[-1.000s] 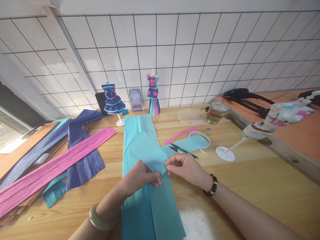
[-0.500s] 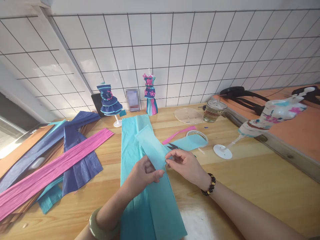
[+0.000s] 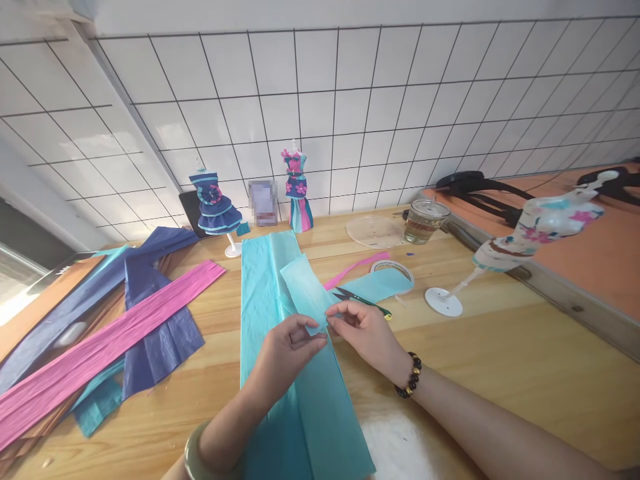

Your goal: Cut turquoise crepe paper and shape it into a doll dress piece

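Between my two hands is a small light-blue strip of crepe paper (image 3: 304, 287), its far end raised over a longer turquoise crepe paper sheet (image 3: 325, 400). My left hand (image 3: 290, 350) pinches the strip's near end between thumb and fingers. My right hand (image 3: 363, 330) grips the same end at its right edge with thumb and forefinger. Just beyond the right hand lie scissors (image 3: 357, 298) with dark blades and a green and yellow handle end. They rest partly on another light-blue paper piece (image 3: 383, 285).
Pink crepe paper (image 3: 125, 327) and navy paper (image 3: 160, 333) lie at left. Two small dressed mannequins, one in navy ruffles (image 3: 216, 203), one in pink and teal (image 3: 299, 190), stand at the back. A glass (image 3: 425, 223), tape roll (image 3: 409, 269) and tilted mannequin (image 3: 535, 233) are at right.
The strip's near end has come closer together between my fingers, and its far end has shifted right. My left fingers have closed in on it. More of the scissors' handle shows.
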`<state>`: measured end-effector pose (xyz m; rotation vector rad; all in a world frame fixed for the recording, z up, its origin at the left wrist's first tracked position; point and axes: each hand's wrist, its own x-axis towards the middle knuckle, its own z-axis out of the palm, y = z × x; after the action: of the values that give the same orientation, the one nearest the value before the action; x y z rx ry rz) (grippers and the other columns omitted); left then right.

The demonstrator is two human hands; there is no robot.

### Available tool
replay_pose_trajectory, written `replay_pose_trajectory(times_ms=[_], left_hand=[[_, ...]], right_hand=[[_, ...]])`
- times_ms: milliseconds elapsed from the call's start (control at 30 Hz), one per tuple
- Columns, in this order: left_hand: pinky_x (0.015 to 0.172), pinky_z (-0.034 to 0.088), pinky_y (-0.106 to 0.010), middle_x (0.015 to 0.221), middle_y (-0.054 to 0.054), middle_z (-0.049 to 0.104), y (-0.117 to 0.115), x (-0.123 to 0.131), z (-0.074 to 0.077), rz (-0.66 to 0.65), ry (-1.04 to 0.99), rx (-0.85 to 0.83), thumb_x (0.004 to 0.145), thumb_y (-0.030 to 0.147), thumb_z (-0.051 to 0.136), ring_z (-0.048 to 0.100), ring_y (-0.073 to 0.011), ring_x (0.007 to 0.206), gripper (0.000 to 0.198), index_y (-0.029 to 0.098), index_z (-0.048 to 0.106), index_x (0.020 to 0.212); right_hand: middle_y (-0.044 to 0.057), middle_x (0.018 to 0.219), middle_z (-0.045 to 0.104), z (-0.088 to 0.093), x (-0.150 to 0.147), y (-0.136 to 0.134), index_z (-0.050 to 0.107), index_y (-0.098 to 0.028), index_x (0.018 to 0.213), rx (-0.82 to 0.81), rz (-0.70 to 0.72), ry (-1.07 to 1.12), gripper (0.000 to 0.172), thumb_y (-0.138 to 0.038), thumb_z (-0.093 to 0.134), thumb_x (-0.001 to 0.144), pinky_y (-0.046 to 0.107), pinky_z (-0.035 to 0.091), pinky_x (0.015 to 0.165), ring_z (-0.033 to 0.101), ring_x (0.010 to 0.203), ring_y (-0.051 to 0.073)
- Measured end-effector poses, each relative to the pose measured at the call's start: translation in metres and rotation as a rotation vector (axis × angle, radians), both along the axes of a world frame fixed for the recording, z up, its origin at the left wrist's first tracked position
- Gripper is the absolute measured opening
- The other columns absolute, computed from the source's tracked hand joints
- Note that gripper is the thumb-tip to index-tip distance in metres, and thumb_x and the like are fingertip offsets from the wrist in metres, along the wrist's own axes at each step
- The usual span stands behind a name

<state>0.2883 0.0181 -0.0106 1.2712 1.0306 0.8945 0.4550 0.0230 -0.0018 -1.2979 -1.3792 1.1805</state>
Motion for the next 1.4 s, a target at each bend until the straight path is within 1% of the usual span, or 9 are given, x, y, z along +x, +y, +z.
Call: replay_pose_trajectory(times_ms=[67,167,267,333,500,733,900,1133,1400], left_hand=[[0.072,0.051,-0.03,0.066,-0.001,0.065,0.001,0.0,0.0,0.037,0.049,0.011,0.072,0.031,0.066,0.065,-0.02,0.079,0.018,0.017,0.059,0.08],[0.07,0.052,-0.031,0.073,-0.006,0.07,0.001,0.002,0.006,0.064,0.05,-0.011,0.072,0.034,0.065,0.066,-0.0204,0.076,0.02,0.015,0.06,0.075],[0.07,0.053,-0.031,0.072,-0.007,0.071,0.001,0.003,0.013,0.078,0.055,-0.032,0.07,0.035,0.067,0.066,-0.02,0.074,0.021,0.014,0.062,0.073],[0.07,0.053,-0.03,0.073,-0.007,0.072,0.001,0.002,0.014,0.082,0.065,-0.039,0.07,0.035,0.067,0.066,-0.0198,0.073,0.022,0.014,0.062,0.072],[0.071,0.053,-0.031,0.073,-0.008,0.072,0.003,0.0,0.012,0.105,0.075,-0.056,0.071,0.035,0.067,0.066,-0.0184,0.07,0.022,0.014,0.062,0.07],[0.072,0.053,-0.031,0.069,-0.007,0.071,0.004,0.0,0.01,0.165,0.039,-0.089,0.072,0.035,0.067,0.067,-0.0187,0.07,0.023,0.013,0.06,0.07],[0.071,0.053,-0.031,0.067,-0.007,0.071,0.005,-0.001,0.007,0.194,0.032,-0.077,0.071,0.036,0.067,0.068,-0.0195,0.07,0.024,0.013,0.059,0.07],[0.071,0.053,-0.032,0.066,-0.007,0.071,0.006,-0.002,0.008,0.216,0.012,-0.074,0.07,0.036,0.068,0.068,-0.0205,0.07,0.024,0.013,0.059,0.069],[0.072,0.053,-0.033,0.067,-0.006,0.071,0.007,-0.001,0.008,0.208,0.0,-0.086,0.07,0.034,0.068,0.068,-0.02,0.07,0.023,0.013,0.059,0.069]], right_hand=[[-0.001,0.063,0.06,0.0,-0.001,0.0,0.062,-0.017,0.082,-0.012,0.012,0.019,0.016,-0.029,0.058,0.074,0.028,0.048,0.063,0.059,0.063,0.015],[0.001,0.065,0.063,0.0,-0.001,-0.001,0.062,-0.017,0.083,-0.019,0.011,0.024,0.017,-0.031,0.059,0.074,0.029,0.049,0.066,0.061,0.066,0.016],[0.001,0.066,0.064,0.002,-0.001,-0.001,0.063,-0.017,0.083,-0.017,0.004,0.024,0.019,-0.034,0.06,0.073,0.03,0.05,0.066,0.062,0.067,0.017],[0.001,0.066,0.064,0.002,-0.001,-0.001,0.063,-0.018,0.082,-0.017,0.003,0.033,0.021,-0.035,0.061,0.072,0.03,0.05,0.066,0.063,0.067,0.017],[0.0,0.066,0.065,0.0,0.0,-0.001,0.063,-0.018,0.082,-0.019,-0.002,0.064,0.023,-0.037,0.062,0.072,0.031,0.051,0.067,0.064,0.068,0.017],[0.002,0.073,0.067,-0.004,-0.002,0.001,0.063,-0.017,0.081,-0.029,-0.001,0.126,0.025,-0.04,0.064,0.071,0.032,0.051,0.071,0.065,0.07,0.017],[0.002,0.072,0.066,-0.003,-0.002,0.001,0.063,-0.017,0.081,-0.051,0.007,0.166,0.028,-0.042,0.065,0.069,0.032,0.052,0.071,0.064,0.07,0.017],[0.002,0.071,0.066,-0.001,-0.002,0.001,0.064,-0.017,0.08,-0.082,0.022,0.156,0.031,-0.044,0.068,0.065,0.032,0.051,0.071,0.062,0.07,0.017],[0.001,0.067,0.065,-0.002,0.0,0.002,0.066,-0.016,0.075,-0.097,0.032,0.165,0.03,-0.045,0.067,0.066,0.032,0.05,0.07,0.06,0.065,0.015]])
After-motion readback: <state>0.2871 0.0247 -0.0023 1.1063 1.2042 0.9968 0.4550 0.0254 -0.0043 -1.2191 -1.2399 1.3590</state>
